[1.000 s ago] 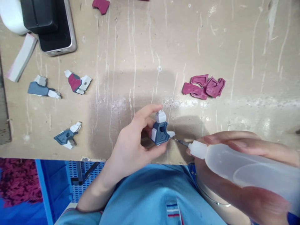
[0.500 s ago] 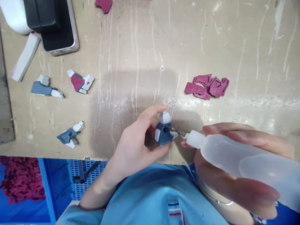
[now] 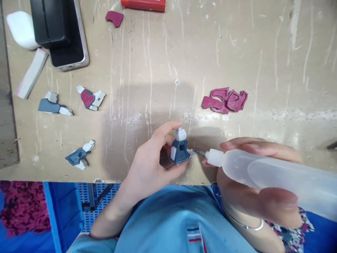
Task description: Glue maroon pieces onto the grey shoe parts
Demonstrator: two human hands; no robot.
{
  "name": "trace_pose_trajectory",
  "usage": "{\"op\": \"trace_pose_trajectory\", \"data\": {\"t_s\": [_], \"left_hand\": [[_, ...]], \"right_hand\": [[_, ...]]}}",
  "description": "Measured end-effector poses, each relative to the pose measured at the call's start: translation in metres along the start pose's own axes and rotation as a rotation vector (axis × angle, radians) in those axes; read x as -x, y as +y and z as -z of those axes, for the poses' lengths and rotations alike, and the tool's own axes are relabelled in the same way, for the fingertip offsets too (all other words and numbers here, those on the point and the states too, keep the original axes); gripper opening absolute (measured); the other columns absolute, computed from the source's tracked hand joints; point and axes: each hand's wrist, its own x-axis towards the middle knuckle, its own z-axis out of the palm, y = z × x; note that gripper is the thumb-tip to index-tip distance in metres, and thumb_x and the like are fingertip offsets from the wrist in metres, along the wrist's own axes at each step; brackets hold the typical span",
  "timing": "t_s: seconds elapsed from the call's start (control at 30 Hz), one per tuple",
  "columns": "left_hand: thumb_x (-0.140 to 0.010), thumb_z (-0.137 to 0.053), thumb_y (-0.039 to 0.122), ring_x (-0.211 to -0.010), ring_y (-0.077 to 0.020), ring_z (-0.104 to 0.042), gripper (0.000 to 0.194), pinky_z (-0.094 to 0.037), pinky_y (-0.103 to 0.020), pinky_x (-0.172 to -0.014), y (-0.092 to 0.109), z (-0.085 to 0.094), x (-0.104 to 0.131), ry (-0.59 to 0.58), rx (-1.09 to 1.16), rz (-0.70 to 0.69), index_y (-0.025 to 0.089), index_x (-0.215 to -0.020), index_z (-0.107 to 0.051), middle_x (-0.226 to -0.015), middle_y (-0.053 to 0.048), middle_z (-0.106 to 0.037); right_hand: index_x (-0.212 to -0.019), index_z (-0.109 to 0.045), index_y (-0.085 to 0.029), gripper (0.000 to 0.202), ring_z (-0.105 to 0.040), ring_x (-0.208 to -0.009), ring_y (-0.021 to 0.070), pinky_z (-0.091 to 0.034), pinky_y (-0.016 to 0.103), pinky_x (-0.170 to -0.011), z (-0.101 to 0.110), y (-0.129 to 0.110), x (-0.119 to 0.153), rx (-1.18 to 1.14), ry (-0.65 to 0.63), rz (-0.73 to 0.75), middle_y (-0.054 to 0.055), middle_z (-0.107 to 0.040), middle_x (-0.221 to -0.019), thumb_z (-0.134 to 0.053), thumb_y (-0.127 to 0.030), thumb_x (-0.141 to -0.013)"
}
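Between its thumb and fingers, my left hand [image 3: 150,163] grips a small dark-blue and white plastic part [image 3: 181,150] just above the table's front edge. My right hand [image 3: 263,196] is wrapped round a translucent squeeze bottle [image 3: 268,175] with a white cap and thin metal needle tip [image 3: 198,151]. The needle points left, close to the part's right side; whether it touches cannot be made out. A small pile of maroon plastic pieces [image 3: 226,102] lies beyond my hands to the right. On the left rest a maroon-faced part [image 3: 88,99] and two blue-and-white parts, one [image 3: 79,156] nearer me.
A phone [image 3: 79,52] with a black block [image 3: 50,24] on it lies back left, beside a white strip [image 3: 31,74]. A red object [image 3: 144,4] and a maroon piece [image 3: 115,18] are at the back. Below the table's edge is a blue bin [image 3: 50,211] with maroon pieces.
The needle tip has shifted from beside the part's upper hole to its lower right side. The camera view has moved slightly, so the red object now shows at the back. Both grips stay the same.
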Motion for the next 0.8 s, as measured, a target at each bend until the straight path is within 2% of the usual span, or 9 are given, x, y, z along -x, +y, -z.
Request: {"op": "trace_pose_trajectory", "data": {"t_s": [0.1, 0.2, 0.3, 0.4, 0.47, 0.57, 0.67, 0.73, 0.8], "left_hand": [[-0.088, -0.082, 0.013, -0.069, -0.0113, -0.069, 0.065, -0.06, -0.02, -0.069, 0.0, 0.0, 0.0, 0.01, -0.002, 0.009, 0.033, -0.146, -0.059, -0.089, 0.006, -0.071], [-0.088, -0.082, 0.014, -0.071, -0.0113, -0.07, 0.063, -0.059, -0.02, -0.071, 0.0, 0.0, -0.001, 0.022, -0.01, -0.007, 0.031, -0.145, -0.059, -0.087, 0.006, -0.071], [-0.089, -0.082, 0.014, -0.071, -0.0109, -0.069, 0.061, -0.059, -0.02, -0.071, 0.001, 0.0, 0.0, 0.029, -0.016, -0.015, 0.03, -0.143, -0.06, -0.085, 0.007, -0.071], [-0.09, -0.082, 0.015, -0.072, -0.0106, -0.069, 0.061, -0.058, -0.019, -0.073, -0.001, 0.0, 0.001, 0.028, -0.021, -0.017, 0.032, -0.144, -0.06, -0.084, 0.007, -0.07], [-0.09, -0.081, 0.016, -0.073, -0.0107, -0.068, 0.06, -0.058, -0.02, -0.072, -0.003, 0.0, 0.001, 0.026, -0.028, -0.016, 0.032, -0.144, -0.061, -0.084, 0.007, -0.068], [-0.09, -0.081, 0.02, -0.072, -0.012, -0.065, 0.058, -0.057, -0.021, -0.07, -0.005, 0.0, 0.002, 0.027, -0.044, -0.005, 0.03, -0.144, -0.061, -0.084, 0.006, -0.066], [-0.089, -0.081, 0.023, -0.071, -0.0128, -0.064, 0.058, -0.056, -0.022, -0.07, -0.004, 0.001, 0.001, 0.015, -0.049, 0.027, 0.029, -0.143, -0.061, -0.083, 0.005, -0.065], [-0.089, -0.079, 0.022, -0.07, -0.0125, -0.063, 0.058, -0.055, -0.023, -0.07, -0.001, 0.002, -0.001, 0.007, -0.04, 0.052, 0.028, -0.143, -0.061, -0.082, 0.006, -0.064], [-0.089, -0.078, 0.022, -0.07, -0.0122, -0.063, 0.056, -0.055, -0.023, -0.071, 0.001, 0.002, -0.001, -0.003, -0.028, 0.075, 0.028, -0.142, -0.061, -0.082, 0.007, -0.063]], "right_hand": [[-0.122, -0.075, -0.029, 0.05, -0.082, -0.105, 0.0345, -0.069, 0.044, -0.071, 0.009, 0.006, 0.003, 0.068, -0.082, 0.045, 0.008, -0.078, -0.108, -0.058, -0.073, -0.105], [-0.107, -0.08, -0.027, 0.047, -0.083, -0.107, 0.0323, -0.067, 0.038, -0.069, 0.021, 0.016, 0.015, 0.135, -0.204, 0.1, 0.006, -0.081, -0.109, -0.07, -0.072, -0.098], [-0.098, -0.082, -0.025, 0.049, -0.083, -0.105, 0.0272, -0.063, 0.033, -0.067, 0.033, 0.026, 0.022, 0.174, -0.252, 0.148, 0.004, -0.082, -0.106, -0.065, -0.072, -0.101], [-0.1, -0.082, -0.025, 0.06, -0.083, -0.098, 0.0216, -0.058, 0.03, -0.066, 0.042, 0.036, 0.014, 0.195, -0.28, 0.156, 0.002, -0.082, -0.102, -0.048, -0.074, -0.107], [-0.11, -0.081, -0.028, 0.061, -0.081, -0.088, 0.0175, -0.056, 0.029, -0.064, 0.043, 0.039, 0.002, 0.153, -0.23, 0.122, 0.0, -0.081, -0.098, -0.038, -0.071, -0.111], [-0.125, -0.075, -0.033, 0.038, -0.074, -0.068, 0.0159, -0.057, 0.029, -0.058, 0.039, 0.037, -0.018, 0.026, -0.085, 0.108, 0.001, -0.081, -0.095, -0.051, -0.059, -0.114], [-0.13, -0.071, -0.029, 0.023, -0.078, -0.09, 0.0235, -0.066, 0.039, -0.077, 0.033, 0.035, -0.036, 0.217, 0.01, 0.173, 0.009, -0.082, -0.118, -0.066, -0.034, -0.108], [-0.129, -0.071, -0.023, 0.023, -0.076, -0.112, 0.0316, -0.064, 0.049, -0.094, 0.032, 0.038, -0.047, 0.494, 0.004, 0.219, 0.014, -0.079, -0.131, -0.064, -0.023, -0.106], [-0.125, -0.072, -0.019, 0.022, -0.075, -0.114, 0.0344, -0.063, 0.051, -0.095, 0.034, 0.043, -0.056, 0.67, -0.058, 0.268, 0.015, -0.08, -0.128, -0.059, -0.02, -0.108]]}}
